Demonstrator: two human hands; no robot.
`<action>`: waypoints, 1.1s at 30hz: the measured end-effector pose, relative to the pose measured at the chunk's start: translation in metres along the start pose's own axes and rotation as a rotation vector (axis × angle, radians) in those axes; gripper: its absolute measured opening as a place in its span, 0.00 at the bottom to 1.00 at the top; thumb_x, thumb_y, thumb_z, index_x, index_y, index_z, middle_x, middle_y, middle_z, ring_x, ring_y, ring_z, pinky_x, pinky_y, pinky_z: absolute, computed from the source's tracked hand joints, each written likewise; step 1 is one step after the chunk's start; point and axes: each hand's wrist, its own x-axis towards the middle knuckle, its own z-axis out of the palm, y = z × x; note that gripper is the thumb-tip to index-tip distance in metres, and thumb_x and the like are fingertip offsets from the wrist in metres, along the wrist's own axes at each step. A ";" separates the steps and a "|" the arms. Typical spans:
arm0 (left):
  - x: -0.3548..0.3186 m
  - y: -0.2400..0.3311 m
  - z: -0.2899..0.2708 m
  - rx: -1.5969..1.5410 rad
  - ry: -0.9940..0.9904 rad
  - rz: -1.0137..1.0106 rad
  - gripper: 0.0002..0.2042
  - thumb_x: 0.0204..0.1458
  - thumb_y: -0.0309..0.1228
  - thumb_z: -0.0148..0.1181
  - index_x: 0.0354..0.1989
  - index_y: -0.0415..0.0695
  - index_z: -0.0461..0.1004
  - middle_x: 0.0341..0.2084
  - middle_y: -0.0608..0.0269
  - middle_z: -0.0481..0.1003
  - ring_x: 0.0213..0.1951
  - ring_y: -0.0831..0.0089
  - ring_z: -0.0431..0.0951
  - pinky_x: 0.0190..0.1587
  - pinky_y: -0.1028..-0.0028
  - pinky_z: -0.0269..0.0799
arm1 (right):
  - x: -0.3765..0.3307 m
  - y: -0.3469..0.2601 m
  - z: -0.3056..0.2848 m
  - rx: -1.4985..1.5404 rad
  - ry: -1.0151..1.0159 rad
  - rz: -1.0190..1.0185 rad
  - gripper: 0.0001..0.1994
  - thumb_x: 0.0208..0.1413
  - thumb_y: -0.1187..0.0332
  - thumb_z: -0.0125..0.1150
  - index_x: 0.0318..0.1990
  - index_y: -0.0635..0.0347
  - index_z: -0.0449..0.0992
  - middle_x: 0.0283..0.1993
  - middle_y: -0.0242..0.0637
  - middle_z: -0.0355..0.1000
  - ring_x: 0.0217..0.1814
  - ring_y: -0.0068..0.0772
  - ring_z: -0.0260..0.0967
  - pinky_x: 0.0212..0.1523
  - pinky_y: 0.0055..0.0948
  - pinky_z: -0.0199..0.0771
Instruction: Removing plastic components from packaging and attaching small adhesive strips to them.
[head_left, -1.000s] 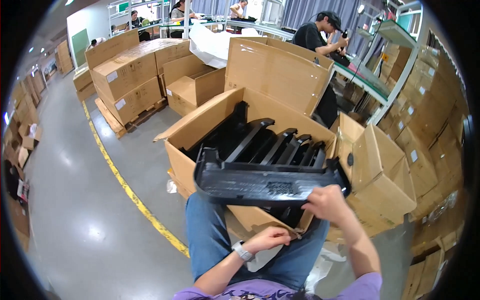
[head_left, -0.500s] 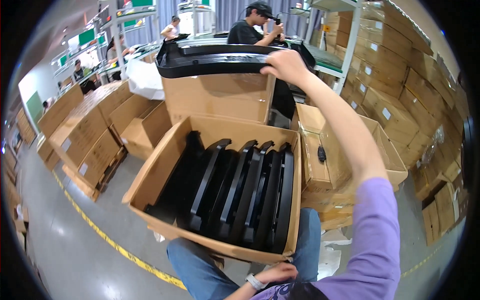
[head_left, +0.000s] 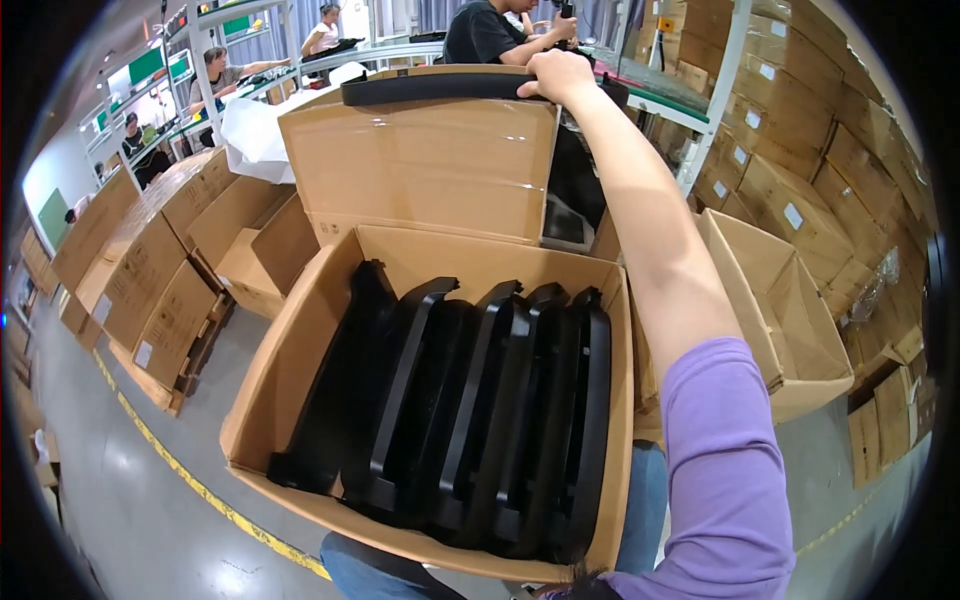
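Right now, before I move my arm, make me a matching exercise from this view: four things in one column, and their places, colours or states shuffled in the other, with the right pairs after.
Things:
1. Right hand
2. Black parts
3. Sleeve
4. Line

Places, colours, states:
A. Purple
B. Yellow, on the floor
C. Gripping a long black panel
D. Side by side inside the open carton

Right pairs: 1-C, 2-D, 3-A, 4-B.
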 end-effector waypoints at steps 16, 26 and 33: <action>-0.019 0.073 0.035 -0.280 -0.119 -0.242 0.12 0.50 0.34 0.51 0.26 0.36 0.69 0.19 0.62 0.68 0.25 0.76 0.66 0.30 0.74 0.61 | -0.204 -0.162 -0.049 1.770 -0.650 0.233 0.13 0.59 0.61 0.41 0.32 0.59 0.69 0.18 0.31 0.65 0.10 0.18 0.53 0.11 0.20 0.50; -0.062 0.238 -0.001 -0.446 0.650 0.062 0.10 0.55 0.36 0.53 0.34 0.41 0.71 0.27 0.72 0.70 0.26 0.86 0.65 0.27 0.85 0.59 | -0.423 -0.203 -0.215 1.971 -0.607 0.164 0.16 0.64 0.68 0.40 0.55 0.66 0.63 0.47 0.43 0.73 0.53 0.32 0.69 0.52 0.26 0.64; -0.061 0.285 -0.031 0.251 0.898 0.299 0.07 0.52 0.29 0.58 0.34 0.39 0.73 0.15 0.71 0.67 0.19 0.85 0.62 0.23 0.81 0.59 | -0.464 -0.217 -0.251 1.813 -0.108 0.147 0.18 0.65 0.66 0.38 0.56 0.68 0.62 0.54 0.48 0.68 0.55 0.34 0.67 0.57 0.29 0.62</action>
